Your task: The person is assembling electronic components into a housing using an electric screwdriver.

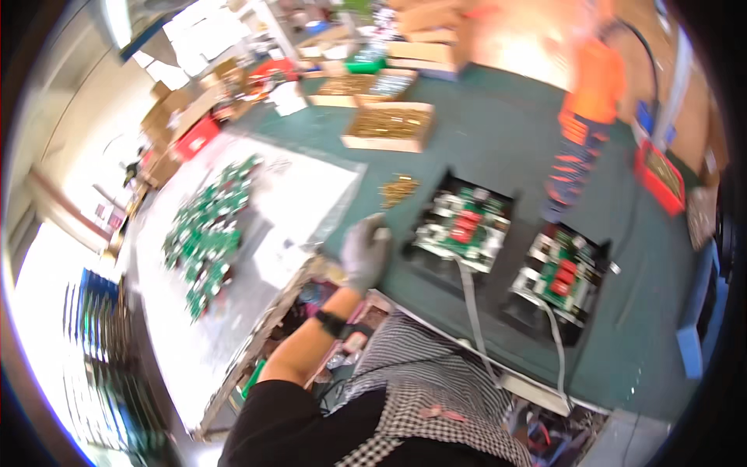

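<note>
The small loose heap [399, 190] looks golden, its pieces blurred

A grey-gloved left hand [366, 251], motion-blurred, is at the green bench [498, 128], near a small pile of gold-coloured pieces [398, 190] and left of two black trays [463, 224] side by side, each holding a green circuit board with red parts. An orange-and-dark tool [583, 124] stands beyond the right-hand tray, while loose green boards [208, 233] lie heaped on a pale sheet [292, 175] at left.
</note>
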`<state>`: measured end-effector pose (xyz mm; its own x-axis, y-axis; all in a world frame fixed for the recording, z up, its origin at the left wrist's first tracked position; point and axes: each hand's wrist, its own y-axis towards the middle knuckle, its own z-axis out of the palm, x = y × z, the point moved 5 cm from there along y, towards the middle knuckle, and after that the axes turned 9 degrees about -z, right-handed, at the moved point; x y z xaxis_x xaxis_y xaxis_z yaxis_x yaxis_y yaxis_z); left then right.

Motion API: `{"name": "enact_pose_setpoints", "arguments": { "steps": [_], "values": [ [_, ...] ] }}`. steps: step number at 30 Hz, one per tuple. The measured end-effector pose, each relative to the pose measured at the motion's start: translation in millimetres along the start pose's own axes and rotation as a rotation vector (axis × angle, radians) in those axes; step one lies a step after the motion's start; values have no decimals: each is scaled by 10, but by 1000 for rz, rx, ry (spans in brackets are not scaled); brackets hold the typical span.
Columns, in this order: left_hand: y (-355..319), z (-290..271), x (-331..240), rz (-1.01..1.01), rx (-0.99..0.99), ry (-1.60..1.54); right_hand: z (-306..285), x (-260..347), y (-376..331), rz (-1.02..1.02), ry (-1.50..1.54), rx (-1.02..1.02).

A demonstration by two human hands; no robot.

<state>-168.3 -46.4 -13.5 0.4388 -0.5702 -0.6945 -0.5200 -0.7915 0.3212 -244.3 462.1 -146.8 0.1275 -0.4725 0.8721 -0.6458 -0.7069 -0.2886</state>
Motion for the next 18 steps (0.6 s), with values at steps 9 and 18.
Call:
{"name": "enact_pose_setpoints", "arguments": {
  "steps": [9,18],
  "values": [
    [48,-111,188,-119,73,-509,164,1382,136,-211,63,126],
    [235,-90,144,-251,233,-958,-128,1921,-324,-406,153,-169]
  ]
}}
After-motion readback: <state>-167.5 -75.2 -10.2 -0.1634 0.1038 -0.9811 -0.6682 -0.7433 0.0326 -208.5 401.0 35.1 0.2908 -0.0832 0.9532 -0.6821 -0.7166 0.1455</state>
